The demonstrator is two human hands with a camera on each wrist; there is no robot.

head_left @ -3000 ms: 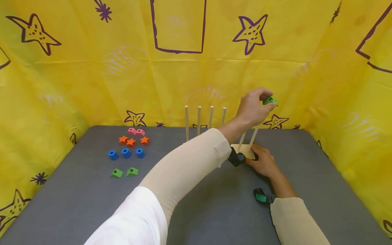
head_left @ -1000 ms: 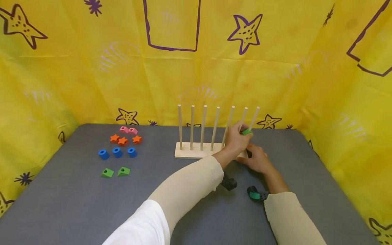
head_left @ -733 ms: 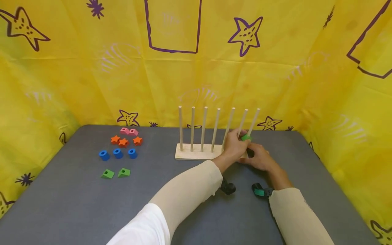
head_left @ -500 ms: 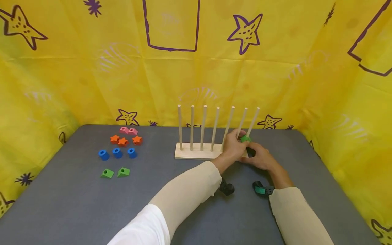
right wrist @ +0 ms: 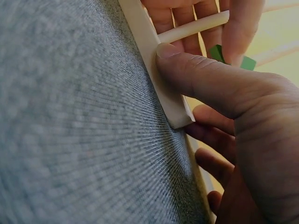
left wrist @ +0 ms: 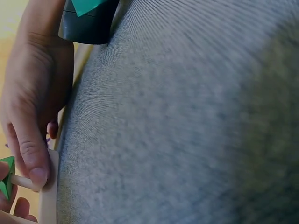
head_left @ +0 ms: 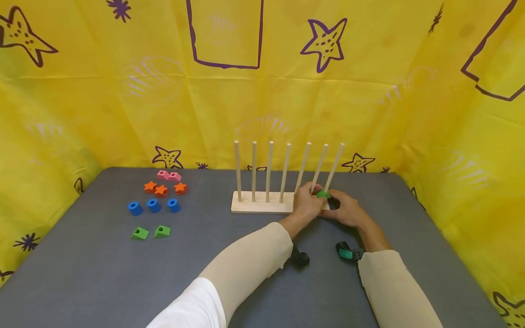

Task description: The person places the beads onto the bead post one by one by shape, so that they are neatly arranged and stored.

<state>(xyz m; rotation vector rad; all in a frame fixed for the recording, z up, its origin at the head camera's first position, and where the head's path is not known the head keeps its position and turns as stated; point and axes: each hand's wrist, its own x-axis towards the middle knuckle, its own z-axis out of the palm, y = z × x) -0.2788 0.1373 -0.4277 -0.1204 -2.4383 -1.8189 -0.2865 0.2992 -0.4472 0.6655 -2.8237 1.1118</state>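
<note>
Green block (head_left: pixel 323 195): threaded on the rightmost peg (head_left: pixel 334 166), low, short of the base (head_left: pixel 258 207), between the hands
Peg axis: upright from the base
Left hand (head_left: pixel 307 201): nearer, pinching the block
Right hand (head_left: pixel 348 211): gripping the base's right end, thumb by the peg's foot

Smooth wooden base (head_left: pixel 262 207) and pegs (head_left: pixel 269 171), matt green block (head_left: pixel 323 194), rough-textured tabletop (head_left: pixel 98 273), creased cloth backdrop (head_left: pixel 221 105)
</note>
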